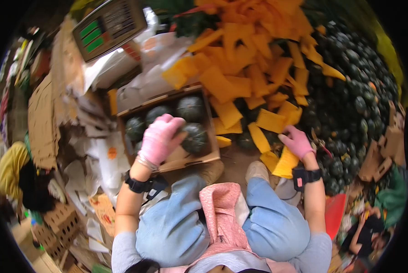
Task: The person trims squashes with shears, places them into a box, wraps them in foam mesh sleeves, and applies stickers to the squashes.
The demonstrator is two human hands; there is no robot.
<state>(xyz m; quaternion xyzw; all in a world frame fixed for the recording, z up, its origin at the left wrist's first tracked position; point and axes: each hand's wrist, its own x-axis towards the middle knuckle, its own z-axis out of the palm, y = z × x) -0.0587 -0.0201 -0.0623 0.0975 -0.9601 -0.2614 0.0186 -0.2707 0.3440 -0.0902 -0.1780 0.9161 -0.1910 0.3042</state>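
Note:
My left hand [161, 140], in a pink glove, is over a cardboard box [186, 161] of dark green squashes [195, 138]. Its fingers are bent, with the thumb apart from them, and no squash shows between them. What lies under the palm is hidden. On the other side, my right hand [298, 141], also pink-gloved, has its fingers closed at the top of a yellow foam net sleeve [286, 164]. That sleeve hangs down beside my shoe. More yellow sleeves [258, 136] lie just left of this hand.
A large heap of green squashes [349, 123] fills the right side. Orange-yellow sleeves [240, 59] are piled ahead. A device with green labels [110, 27] stands at upper left. A red object [335, 214] is by my right arm. Other people [370, 232] crouch at the edges.

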